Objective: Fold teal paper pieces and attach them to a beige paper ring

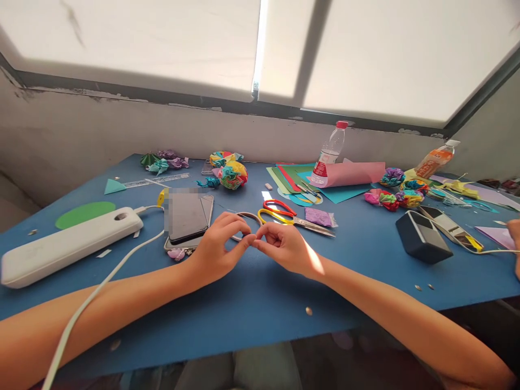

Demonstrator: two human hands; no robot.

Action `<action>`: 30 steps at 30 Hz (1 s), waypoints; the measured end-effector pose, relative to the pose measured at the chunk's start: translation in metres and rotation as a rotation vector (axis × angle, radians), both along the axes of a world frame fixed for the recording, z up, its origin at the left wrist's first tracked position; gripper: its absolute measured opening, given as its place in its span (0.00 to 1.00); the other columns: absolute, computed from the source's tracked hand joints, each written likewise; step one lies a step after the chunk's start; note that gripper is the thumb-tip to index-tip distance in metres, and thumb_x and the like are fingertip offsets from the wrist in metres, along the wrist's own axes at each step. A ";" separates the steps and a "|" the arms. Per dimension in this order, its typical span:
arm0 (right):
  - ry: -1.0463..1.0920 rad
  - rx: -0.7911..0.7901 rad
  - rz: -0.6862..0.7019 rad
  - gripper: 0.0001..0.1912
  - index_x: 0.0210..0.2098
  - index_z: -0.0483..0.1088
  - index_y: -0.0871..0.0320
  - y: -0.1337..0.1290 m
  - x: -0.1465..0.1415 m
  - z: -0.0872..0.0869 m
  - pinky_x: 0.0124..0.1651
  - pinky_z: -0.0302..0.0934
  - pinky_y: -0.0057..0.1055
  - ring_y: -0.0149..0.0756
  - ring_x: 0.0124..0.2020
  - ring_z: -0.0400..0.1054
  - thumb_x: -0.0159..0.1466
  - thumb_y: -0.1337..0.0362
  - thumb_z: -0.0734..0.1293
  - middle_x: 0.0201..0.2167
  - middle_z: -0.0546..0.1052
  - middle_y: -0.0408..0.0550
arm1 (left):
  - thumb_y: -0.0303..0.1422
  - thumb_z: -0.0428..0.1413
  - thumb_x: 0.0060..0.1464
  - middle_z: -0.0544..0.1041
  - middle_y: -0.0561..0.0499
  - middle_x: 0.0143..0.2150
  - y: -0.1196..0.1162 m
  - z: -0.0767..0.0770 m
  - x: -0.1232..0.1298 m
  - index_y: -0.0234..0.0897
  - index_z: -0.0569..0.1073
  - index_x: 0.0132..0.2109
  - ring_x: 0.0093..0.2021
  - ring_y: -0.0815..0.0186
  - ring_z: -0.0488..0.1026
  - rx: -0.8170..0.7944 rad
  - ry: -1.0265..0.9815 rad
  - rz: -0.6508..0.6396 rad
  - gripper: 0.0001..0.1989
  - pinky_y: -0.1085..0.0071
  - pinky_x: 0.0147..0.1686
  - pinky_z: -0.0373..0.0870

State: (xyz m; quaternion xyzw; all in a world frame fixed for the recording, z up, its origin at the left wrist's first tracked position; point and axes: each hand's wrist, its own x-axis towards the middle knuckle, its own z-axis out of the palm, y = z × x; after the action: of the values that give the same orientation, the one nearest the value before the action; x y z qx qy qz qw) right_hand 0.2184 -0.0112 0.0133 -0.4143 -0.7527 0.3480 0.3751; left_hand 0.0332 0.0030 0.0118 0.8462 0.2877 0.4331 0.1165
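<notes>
My left hand (225,242) and my right hand (286,246) meet fingertip to fingertip above the blue table (260,314). Both are closed in a pinch, and whatever lies between the fingers is too small or hidden to make out. Just behind them, partly covered, is a pale ring (248,215) like a roll of tape. Scissors (284,215) with one red and one yellow handle lie beyond my right hand, blades pointing right. A small purple packet (319,216) is beside the blades. Left of my left hand rests a dark phone (187,219) on a larger flat case.
A white power bank (73,246) with a cable (109,273) crossing my left forearm lies left. Paper flower balls (232,174), coloured sheets (288,179) and a water bottle (330,151) stand behind. A dark box (422,236) is right, near another person's hand (515,238).
</notes>
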 end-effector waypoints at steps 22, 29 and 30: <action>-0.166 0.110 -0.103 0.14 0.28 0.72 0.60 0.001 -0.001 -0.001 0.22 0.40 0.26 0.24 0.20 0.44 0.60 0.55 0.66 0.16 0.52 0.35 | 0.24 0.49 0.57 0.71 0.48 0.33 0.001 -0.008 0.000 0.35 0.67 0.35 0.39 0.62 0.65 -0.011 0.104 -0.019 0.04 0.63 0.43 0.66; -0.176 0.122 -0.067 0.12 0.31 0.70 0.59 -0.001 -0.001 -0.007 0.22 0.38 0.27 0.25 0.19 0.42 0.61 0.56 0.64 0.16 0.48 0.34 | 0.24 0.49 0.56 0.71 0.47 0.34 0.000 -0.010 -0.001 0.35 0.67 0.34 0.38 0.63 0.65 -0.021 0.102 -0.013 0.04 0.65 0.42 0.67; -0.157 0.106 -0.053 0.12 0.32 0.70 0.59 -0.001 -0.001 -0.007 0.21 0.39 0.27 0.25 0.19 0.42 0.61 0.55 0.64 0.16 0.48 0.34 | 0.25 0.49 0.56 0.71 0.48 0.34 0.000 -0.010 -0.001 0.35 0.67 0.34 0.38 0.63 0.66 -0.020 0.102 -0.007 0.04 0.65 0.42 0.67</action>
State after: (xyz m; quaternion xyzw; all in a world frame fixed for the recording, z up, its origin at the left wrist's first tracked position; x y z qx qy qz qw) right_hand 0.2175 -0.0118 0.0065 -0.4396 -0.7860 0.2642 0.3453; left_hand 0.0323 0.0028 0.0022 0.8670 0.2946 0.3860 0.1118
